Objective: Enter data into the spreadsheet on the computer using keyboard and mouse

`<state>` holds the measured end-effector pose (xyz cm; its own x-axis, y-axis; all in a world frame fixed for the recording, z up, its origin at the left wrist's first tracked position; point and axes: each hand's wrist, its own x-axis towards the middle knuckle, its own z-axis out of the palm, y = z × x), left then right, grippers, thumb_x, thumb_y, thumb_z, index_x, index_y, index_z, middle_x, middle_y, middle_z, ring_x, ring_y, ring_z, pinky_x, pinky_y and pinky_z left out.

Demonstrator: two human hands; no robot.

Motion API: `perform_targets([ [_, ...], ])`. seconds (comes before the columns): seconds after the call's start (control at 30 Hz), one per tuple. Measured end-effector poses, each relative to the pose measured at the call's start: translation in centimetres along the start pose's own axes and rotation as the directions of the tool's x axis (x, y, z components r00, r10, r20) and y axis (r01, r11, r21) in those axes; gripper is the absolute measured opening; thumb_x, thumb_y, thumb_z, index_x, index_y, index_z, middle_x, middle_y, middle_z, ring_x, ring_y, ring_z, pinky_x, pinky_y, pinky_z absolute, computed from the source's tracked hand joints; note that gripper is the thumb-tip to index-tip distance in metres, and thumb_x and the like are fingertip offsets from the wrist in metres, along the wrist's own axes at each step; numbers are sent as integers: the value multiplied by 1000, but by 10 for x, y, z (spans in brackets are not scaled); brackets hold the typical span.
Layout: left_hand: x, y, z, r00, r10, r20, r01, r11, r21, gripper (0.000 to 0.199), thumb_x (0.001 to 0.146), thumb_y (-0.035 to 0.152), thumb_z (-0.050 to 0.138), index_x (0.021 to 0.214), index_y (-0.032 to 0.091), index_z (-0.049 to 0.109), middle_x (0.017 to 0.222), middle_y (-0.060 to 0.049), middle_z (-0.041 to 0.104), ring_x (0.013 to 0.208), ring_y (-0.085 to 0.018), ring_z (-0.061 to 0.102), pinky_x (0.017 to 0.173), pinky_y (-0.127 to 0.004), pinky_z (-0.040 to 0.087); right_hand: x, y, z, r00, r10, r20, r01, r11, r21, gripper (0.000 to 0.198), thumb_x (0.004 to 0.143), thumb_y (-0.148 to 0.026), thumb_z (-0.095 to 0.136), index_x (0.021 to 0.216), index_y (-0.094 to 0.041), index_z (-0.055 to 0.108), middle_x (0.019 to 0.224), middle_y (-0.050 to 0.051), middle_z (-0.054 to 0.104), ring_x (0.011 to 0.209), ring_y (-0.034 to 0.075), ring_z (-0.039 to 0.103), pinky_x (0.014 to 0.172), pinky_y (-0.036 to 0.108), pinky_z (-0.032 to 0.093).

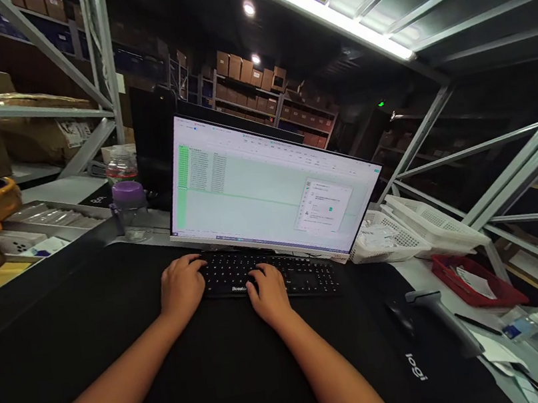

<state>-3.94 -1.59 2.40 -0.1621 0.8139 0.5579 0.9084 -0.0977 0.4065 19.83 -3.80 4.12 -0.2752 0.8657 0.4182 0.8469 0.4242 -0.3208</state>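
Note:
A black keyboard (310, 275) with white key markings lies on a black desk mat (209, 379). My left hand (183, 285) rests at its left end, fingers loosely curved over the keys and holding nothing. Over the middle of the keys is my right hand (269, 290), its fingers apart and bent, also with nothing in it. Behind the keyboard stands a monitor (257, 190), which appears tilted in the view. Its screen shows a green-tinted spreadsheet with a small white window at the right.
Right of the keyboard lie a black mouse (400, 318), a grey handheld scanner (446, 320), a red tray (480, 281) and white plastic baskets (383, 238). A purple-lidded bottle (132, 212) stands left of the monitor. Metal shelf frames (107, 64) rise around the desk.

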Motion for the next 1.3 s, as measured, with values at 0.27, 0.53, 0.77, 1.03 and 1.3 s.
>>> perform_targets([
  [0.27,-1,7,11,981,193,4,-192,971,142,39,85,23,46,100,15,81,146,-22,61,138,-42,54,123,-67,35,8,11,-2,996,77,-53,-76,997,17,43,92,-7,53,127,-21,74,124,7,76,119,22,66,109,35,49],
  [0.53,-13,37,21,915,380,137,-373,925,-73,50,92,42,46,126,18,73,150,-18,62,137,-36,59,119,-55,47,15,24,-12,966,226,-126,-220,974,62,59,75,7,48,115,-25,76,102,2,79,105,19,69,95,30,51],
  [0.77,-12,29,37,878,453,158,-440,891,-108,54,92,49,43,119,16,77,131,-19,72,125,-37,66,114,-56,50,14,15,-13,979,194,-66,-192,980,46,45,89,-5,53,124,-22,74,106,7,78,115,26,67,105,38,50],
  [1.03,-11,24,41,922,350,163,-352,936,-23,58,92,49,40,122,14,75,134,-22,70,127,-39,64,110,-56,51,2,-1,-6,996,-72,55,73,997,-31,47,104,-34,59,150,-22,56,141,9,66,132,26,59,117,42,47],
  [1.3,-11,27,38,925,325,198,-334,942,13,70,93,52,34,129,7,73,136,-24,68,128,-41,62,109,-60,50,5,-1,-8,998,-24,62,24,1000,3,42,104,-24,56,146,-22,60,139,8,67,132,25,59,116,41,48],
])
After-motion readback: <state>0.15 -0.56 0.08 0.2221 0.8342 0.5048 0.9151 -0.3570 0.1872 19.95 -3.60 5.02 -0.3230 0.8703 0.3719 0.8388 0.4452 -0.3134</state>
